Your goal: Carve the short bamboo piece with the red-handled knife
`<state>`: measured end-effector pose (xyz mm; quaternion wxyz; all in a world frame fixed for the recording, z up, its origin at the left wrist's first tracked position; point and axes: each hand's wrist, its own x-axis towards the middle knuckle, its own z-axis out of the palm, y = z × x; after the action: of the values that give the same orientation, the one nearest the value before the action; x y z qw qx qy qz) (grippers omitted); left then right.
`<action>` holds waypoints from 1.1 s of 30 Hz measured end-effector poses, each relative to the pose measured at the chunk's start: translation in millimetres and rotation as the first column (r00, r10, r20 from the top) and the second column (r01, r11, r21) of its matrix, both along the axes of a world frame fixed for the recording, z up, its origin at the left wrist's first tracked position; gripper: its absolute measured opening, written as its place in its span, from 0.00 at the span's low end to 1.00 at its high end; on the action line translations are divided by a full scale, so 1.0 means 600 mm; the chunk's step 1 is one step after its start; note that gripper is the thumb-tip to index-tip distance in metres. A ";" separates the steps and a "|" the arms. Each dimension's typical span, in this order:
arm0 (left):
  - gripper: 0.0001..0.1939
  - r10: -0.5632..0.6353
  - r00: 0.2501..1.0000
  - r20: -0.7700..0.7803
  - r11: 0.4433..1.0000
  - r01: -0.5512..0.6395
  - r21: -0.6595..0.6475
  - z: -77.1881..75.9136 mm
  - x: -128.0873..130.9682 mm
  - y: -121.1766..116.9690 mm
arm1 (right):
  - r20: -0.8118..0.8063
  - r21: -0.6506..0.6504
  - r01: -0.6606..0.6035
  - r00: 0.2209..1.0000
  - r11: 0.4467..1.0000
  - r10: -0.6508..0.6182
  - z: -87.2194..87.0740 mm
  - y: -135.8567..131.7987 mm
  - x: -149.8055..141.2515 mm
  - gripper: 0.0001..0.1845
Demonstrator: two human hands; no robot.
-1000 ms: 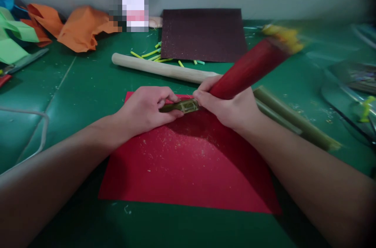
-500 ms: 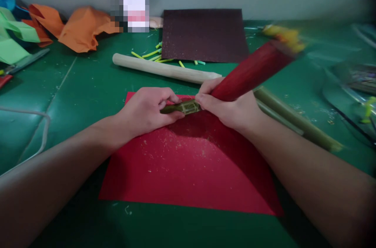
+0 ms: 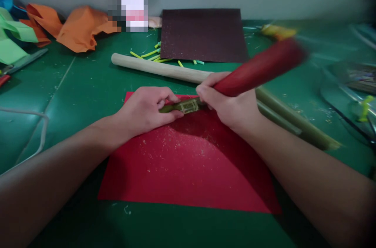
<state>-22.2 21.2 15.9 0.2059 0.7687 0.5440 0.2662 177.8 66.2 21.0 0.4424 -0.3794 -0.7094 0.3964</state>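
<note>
My left hand (image 3: 145, 107) is closed on the left end of a short green bamboo piece (image 3: 189, 106), thumb and fingers pinching it from both sides. Pale scored lines form a rough rectangle on the bamboo's upper face. In my right hand (image 3: 232, 103) is a carving tool with a thick red handle (image 3: 261, 66), which slants up to the right, its far end blurred. The fingers hide the tool's working tip, close to the bamboo's right end. Under both hands lies a red sheet (image 3: 188, 173), sprinkled with fine shavings.
A pale wooden stick (image 3: 158, 68) lies behind the hands. Green bamboo lengths (image 3: 296, 117) rest beside my right forearm. Farther back are a dark brown sheet (image 3: 204, 35), yellow-green strips (image 3: 151, 53) and crumpled orange paper (image 3: 80, 31). Scissors-like handles (image 3: 4, 79) show at left.
My right hand has shifted slightly right, and the red handle has tipped lower toward the right. More of the bamboo's right end shows. My left hand keeps its hold.
</note>
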 end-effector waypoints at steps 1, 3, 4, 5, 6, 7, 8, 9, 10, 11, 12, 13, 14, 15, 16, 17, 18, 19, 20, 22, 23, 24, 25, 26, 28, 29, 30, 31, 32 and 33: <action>0.12 0.003 1.000 -0.002 1.000 -0.003 -0.002 0.000 0.000 -0.001 | -0.022 -0.016 0.029 0.999 0.999 -0.029 -0.002 0.001 0.000 0.11; 0.12 -0.006 1.000 -0.004 1.000 0.006 -0.006 0.001 0.000 -0.001 | -0.021 -0.034 0.022 1.000 0.999 -0.022 -0.002 0.003 0.001 0.12; 0.12 -0.012 1.000 -0.001 1.000 0.012 -0.007 0.001 0.000 -0.001 | -0.007 -0.029 -0.007 1.000 1.000 0.007 -0.002 0.004 0.001 0.12; 0.12 -0.018 1.000 0.003 1.000 0.018 -0.010 0.001 0.000 -0.001 | 0.015 -0.019 -0.042 0.999 0.999 0.043 -0.001 0.005 0.002 0.12; 0.12 -0.022 1.000 0.008 1.000 0.022 -0.012 0.002 0.000 -0.001 | 0.034 -0.004 -0.071 0.997 0.997 0.071 0.000 0.005 0.003 0.11; 0.12 -0.025 1.000 0.010 1.000 0.025 -0.012 0.002 -0.001 -0.001 | 0.047 0.009 -0.088 0.995 0.996 0.087 0.002 0.005 0.003 0.11; 0.11 -0.025 1.000 0.012 1.000 0.025 -0.007 0.001 -0.001 -0.001 | 0.056 0.019 -0.099 0.994 0.995 0.098 0.003 0.005 0.003 0.11; 0.11 -0.024 1.000 0.013 1.000 0.024 -0.001 0.001 -0.002 0.000 | 0.067 0.022 -0.113 0.992 0.993 0.111 0.004 0.005 0.003 0.11; 0.11 -0.024 1.000 0.013 1.000 0.024 0.003 0.001 -0.002 0.000 | 0.080 0.021 -0.131 0.988 0.991 0.129 0.005 0.004 0.003 0.12; 0.11 -0.023 1.000 0.011 1.000 0.022 0.007 0.000 -0.002 0.000 | 0.089 0.021 -0.146 0.986 0.989 0.143 0.005 0.003 0.003 0.12; 0.12 -0.021 1.000 0.008 1.000 0.021 0.010 -0.001 -0.002 0.000 | 0.100 0.022 -0.161 0.982 0.987 0.158 0.006 0.003 0.003 0.13; 0.12 -0.019 1.000 0.005 1.000 0.019 0.010 -0.002 -0.002 0.000 | 0.117 0.023 -0.179 0.978 0.984 0.175 0.007 0.003 0.003 0.13; 0.12 -0.017 1.000 0.002 1.000 0.017 0.012 -0.002 -0.003 -0.001 | 0.135 0.025 -0.195 0.972 0.980 0.190 0.009 0.003 0.003 0.14; 0.13 -0.016 1.000 0.000 1.000 0.016 0.013 -0.003 -0.002 -0.001 | 0.154 0.029 -0.211 0.967 0.977 0.205 0.010 0.003 0.003 0.14; 0.13 -0.015 1.000 0.001 1.000 0.015 0.016 -0.004 -0.002 -0.001 | 0.171 0.030 -0.227 0.961 0.973 0.218 0.012 0.004 0.003 0.15; 0.13 -0.012 1.000 0.004 1.000 0.012 0.020 -0.004 -0.002 -0.001 | 0.189 0.030 -0.240 0.955 0.970 0.230 0.013 0.004 0.003 0.16; 0.13 -0.011 1.000 0.008 1.000 0.010 0.021 -0.004 -0.002 -0.001 | 0.205 0.027 -0.246 0.950 0.969 0.236 0.015 0.005 0.003 0.16; 0.13 -0.010 1.000 0.011 1.000 0.010 0.023 -0.004 -0.002 -0.001 | 0.213 0.025 -0.242 0.949 0.970 0.232 0.017 0.005 0.003 0.16; 0.13 -0.011 1.000 0.013 1.000 0.010 0.025 -0.004 -0.001 -0.001 | 0.222 0.018 -0.237 0.948 0.971 0.227 0.018 0.006 0.003 0.16; 0.12 -0.015 1.000 0.017 1.000 0.015 0.026 -0.004 -0.001 0.000 | 0.234 0.004 -0.229 0.947 0.973 0.221 0.018 0.005 0.003 0.16; 0.12 -0.017 1.000 0.018 1.000 0.017 0.025 -0.004 -0.001 0.000 | 0.233 -0.002 -0.227 0.947 0.974 0.221 0.017 0.005 0.003 0.16; 0.12 -0.019 1.000 0.018 1.000 0.019 0.024 -0.003 -0.001 0.001 | 0.224 -0.005 -0.223 0.950 0.975 0.218 0.016 0.005 0.002 0.16; 0.12 -0.020 1.000 0.018 1.000 0.019 0.022 -0.002 -0.001 0.001 | 0.204 -0.003 -0.209 0.957 0.978 0.205 0.014 0.004 0.002 0.15; 0.12 -0.020 1.000 0.016 1.000 0.019 0.015 -0.001 -0.001 0.001 | 0.174 0.002 -0.184 0.968 0.983 0.181 0.012 0.003 0.001 0.14; 0.12 -0.014 1.000 0.005 1.000 0.014 -0.006 0.001 -0.001 0.000 | 0.087 0.006 -0.098 0.991 0.995 0.098 0.006 0.003 0.000 0.12; 0.12 -0.009 1.000 -0.002 1.000 0.009 -0.018 0.002 -0.001 -0.001 | 0.037 0.001 -0.055 0.998 0.998 0.055 0.004 0.003 -0.001 0.11; 0.12 -0.003 1.000 -0.009 1.000 0.003 -0.025 0.003 0.000 -0.001 | -0.002 -0.007 -0.023 1.000 1.000 0.022 0.002 0.003 -0.001 0.11; 0.12 0.002 1.000 -0.013 1.000 -0.003 -0.031 0.004 0.000 -0.002 | -0.025 -0.017 -0.004 1.000 1.000 0.004 0.001 0.004 -0.001 0.11; 0.12 0.003 1.000 -0.013 0.999 -0.003 -0.034 0.005 0.000 -0.002 | -0.038 -0.025 0.002 0.999 1.000 -0.003 0.000 0.005 -0.002 0.12; 0.12 0.000 1.000 -0.010 0.999 -0.001 -0.038 0.005 0.001 -0.003 | -0.044 -0.027 0.001 0.999 1.000 -0.002 0.000 0.005 -0.002 0.13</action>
<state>-21.7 19.6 19.1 0.2174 0.7660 0.5501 0.2519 176.8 69.5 21.1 0.4530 -0.3770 -0.6938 0.4140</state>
